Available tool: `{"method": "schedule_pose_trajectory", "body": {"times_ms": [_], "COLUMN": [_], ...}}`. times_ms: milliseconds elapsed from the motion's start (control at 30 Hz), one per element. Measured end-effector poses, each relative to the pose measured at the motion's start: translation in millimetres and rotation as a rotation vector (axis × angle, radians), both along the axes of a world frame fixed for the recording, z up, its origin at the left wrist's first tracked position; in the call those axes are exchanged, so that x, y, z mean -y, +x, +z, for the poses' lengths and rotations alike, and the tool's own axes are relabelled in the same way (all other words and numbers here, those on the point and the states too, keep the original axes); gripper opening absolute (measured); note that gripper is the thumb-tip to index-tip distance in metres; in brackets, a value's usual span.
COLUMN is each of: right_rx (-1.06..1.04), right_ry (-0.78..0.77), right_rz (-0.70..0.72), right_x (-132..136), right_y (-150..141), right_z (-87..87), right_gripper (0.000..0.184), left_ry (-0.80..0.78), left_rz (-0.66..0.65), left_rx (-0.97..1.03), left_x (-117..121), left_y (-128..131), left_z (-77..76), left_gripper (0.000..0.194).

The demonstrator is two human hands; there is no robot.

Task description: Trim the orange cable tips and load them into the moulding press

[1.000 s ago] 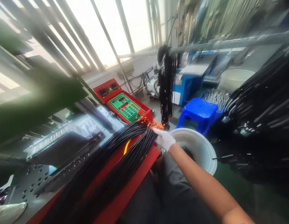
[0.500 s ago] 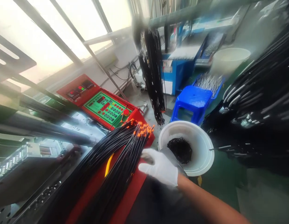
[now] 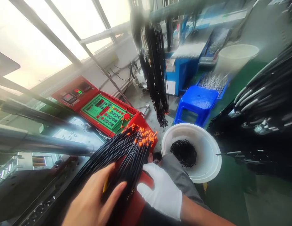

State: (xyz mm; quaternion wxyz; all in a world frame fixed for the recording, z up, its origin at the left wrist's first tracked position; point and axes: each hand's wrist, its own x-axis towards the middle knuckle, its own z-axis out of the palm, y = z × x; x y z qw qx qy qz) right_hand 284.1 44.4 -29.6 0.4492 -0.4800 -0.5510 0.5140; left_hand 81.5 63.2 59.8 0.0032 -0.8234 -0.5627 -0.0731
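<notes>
A thick bundle of black cables with orange tips [image 3: 127, 150] lies across a red work surface [image 3: 136, 201], the tips pointing toward the far right. My bare left hand [image 3: 94, 197] rests on the bundle from the near side with its fingers stretched out over the cables. My right hand [image 3: 160, 191], in a white glove, lies at the bundle's right edge with the fingers curled against the cables; whether it grips them I cannot make out.
A red control box with a green button panel [image 3: 101, 110] stands behind the bundle. A white basin [image 3: 207, 169] with black scraps sits on the green floor at right, by a blue stool [image 3: 195, 103]. Black cables hang from a rail [image 3: 155, 72]. More cable bundles fill the right side [image 3: 266, 119].
My left hand has come into view and settled on the bundle. My gloved right hand has drawn back from the orange tips toward me along the bundle's right edge.
</notes>
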Motion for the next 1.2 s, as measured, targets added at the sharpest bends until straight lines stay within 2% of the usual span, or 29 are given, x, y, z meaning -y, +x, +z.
{"method": "schedule_pose_trajectory", "body": {"times_ms": [100,200,300,367,433,533,600,667,767,833,900,1067,1200], "right_rx": [-0.001,0.000,0.062,0.134,0.253,0.450,0.526,0.605,0.789,0.868,0.906,1.020,1.086], "right_ry": [0.033,0.052,0.061,0.077,0.154,0.410,0.555,0.605,0.595,0.610,0.611,0.441,0.410], "right_rz": [0.073,0.142,0.136,0.098,0.001,-0.111,-0.022,0.145,0.324,0.358,0.355,0.403,0.360], "right_x": [0,0,1,5,11,18,19,17,13,12,13,24,35], "right_y": [3,3,0,0,1,-2,-11,-29,-63,-83,-94,-88,-70], "right_z": [-2.4,-5.6,-7.4,-6.7,-4.2,4.6,13.5,22.8,33.1,36.8,39.9,50.0,55.0], "right_gripper": [0.030,0.047,0.054,0.054,0.059,0.060,0.051,0.044,0.031,0.014,0.010,0.015,0.014], "left_ry": [-0.059,-0.055,-0.127,-0.250,-0.366,-0.502,-0.581,-0.643,-0.695,-0.712,-0.731,-0.703,-0.610], "left_rz": [-0.010,0.020,0.064,0.105,0.136,0.134,0.139,0.157,0.157,0.153,0.143,0.090,0.074], "left_rx": [-0.103,-0.179,-0.194,-0.101,0.130,0.565,0.739,0.839,0.980,1.052,1.106,1.134,1.063], "left_x": [-26,-43,-56,-65,-73,-80,-80,-77,-68,-62,-56,-43,-39], "left_y": [42,78,96,97,91,76,66,59,54,55,56,61,63], "left_z": [-15.8,-29.4,-39.0,-40.3,-34.7,-12.9,6.2,23.3,39.2,44.4,47.9,55.1,52.8], "left_gripper": [0.066,0.073,0.066,0.061,0.060,0.048,0.032,0.022,0.019,0.019,0.019,0.021,0.033]}}
